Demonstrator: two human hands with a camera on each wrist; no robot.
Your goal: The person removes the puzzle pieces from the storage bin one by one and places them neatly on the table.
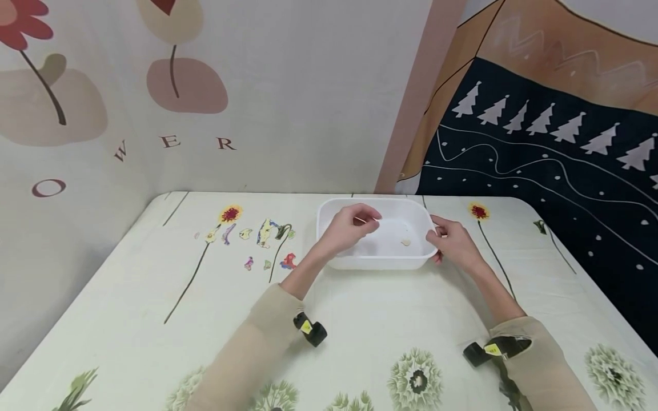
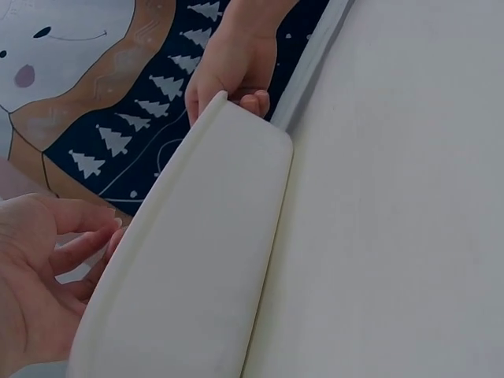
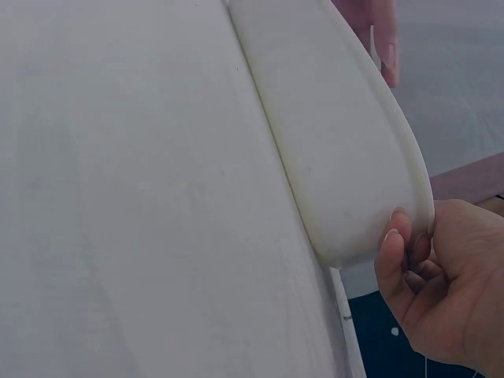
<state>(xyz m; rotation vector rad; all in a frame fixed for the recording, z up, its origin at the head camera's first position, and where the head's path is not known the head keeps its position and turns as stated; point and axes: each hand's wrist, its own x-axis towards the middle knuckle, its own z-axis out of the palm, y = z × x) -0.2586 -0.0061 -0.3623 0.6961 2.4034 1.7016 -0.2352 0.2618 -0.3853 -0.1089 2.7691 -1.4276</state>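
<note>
A white rectangular plastic tray [image 1: 377, 262] stands near the far edge of the table. My right hand [image 1: 454, 244] grips its right end, the thumb at the rim and fingers curled against the outer wall, as the right wrist view also shows [image 3: 449, 276]. Above the tray's left part hovers my left hand [image 1: 354, 225], fingers loosely bent and the fingertips apart; I see nothing between them. In the left wrist view, the tray's wall [image 2: 189, 228] partly hides that hand's [image 2: 47, 276] fingertips. A small beige piece [image 1: 405, 242] lies on the tray floor.
Left of the tray lie several small, flat, colourful pieces, among them a blue-and-yellow one [image 1: 264, 234], a purple one [image 1: 228, 234] and a red-and-blue one [image 1: 289, 261]. A flower-printed cloth [image 1: 360, 319] covers the table. Printed hangings [image 1: 288, 114] rise behind it.
</note>
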